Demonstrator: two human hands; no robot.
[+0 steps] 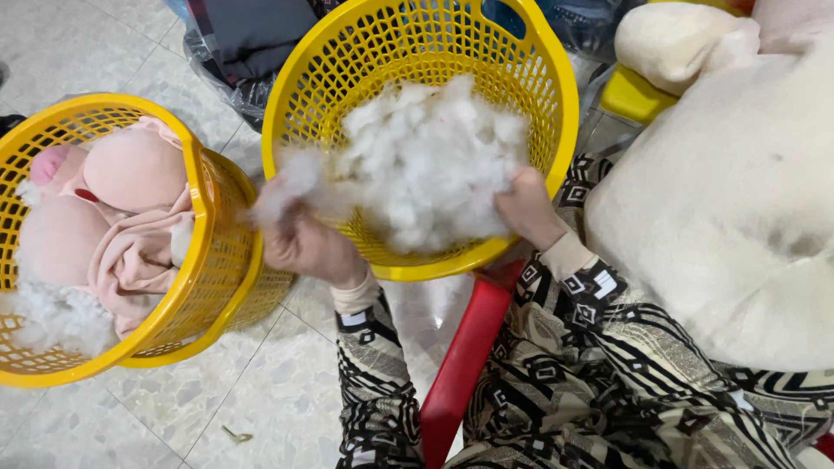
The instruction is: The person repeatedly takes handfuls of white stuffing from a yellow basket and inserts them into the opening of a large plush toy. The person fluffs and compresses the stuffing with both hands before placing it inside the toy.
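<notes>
Flooring is pale speckled tile [287, 391] with visible grout lines, and one small scrap of debris [235, 434] lies on it at near left. Nearest the camera, the person's patterned black-and-cream garment [599, 382] covers the lap, with a red plastic seat edge [465, 356] showing between the legs. Two hands are in view: the left hand [308, 243] is closed around a tuft of white stuffing [426, 161], and the right hand [526, 208] is buried in the same mass with fingers curled into it. That stuffing sits heaped in the middle yellow basket [556, 95]. Two yellow mesh baskets are counted; the second yellow basket [208, 200], at left, holds a pink plush toy [122, 208] and more white fibre. One large cream plush body [721, 191] rests at right. Dark plastic-wrapped bundles [248, 43] lie at far centre.
</notes>
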